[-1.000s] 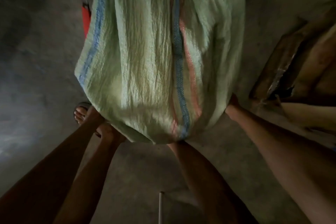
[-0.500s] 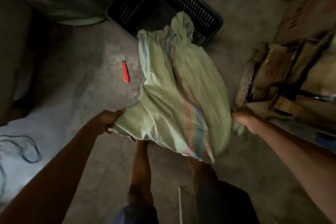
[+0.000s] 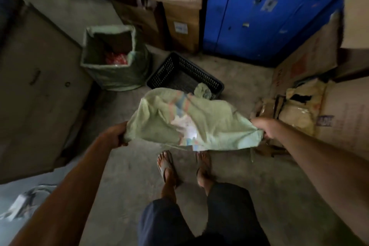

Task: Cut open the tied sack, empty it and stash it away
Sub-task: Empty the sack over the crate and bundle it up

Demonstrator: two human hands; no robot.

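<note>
Both hands are clenched on the limp green sack (image 3: 207,124) — left hand (image 3: 114,135) at one corner, right hand (image 3: 264,129) at the other. It hangs stretched above the floor (image 3: 249,175) — its far end drooping over the near rim of the black crate (image 3: 173,72).

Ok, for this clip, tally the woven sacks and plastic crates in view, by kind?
Woven sacks: 2, the limp sack stretched between the left hand and right hand, and the open sack standing by the boxes.
Black plastic crates: 1, the crate on the floor.
Total: 3.
</note>
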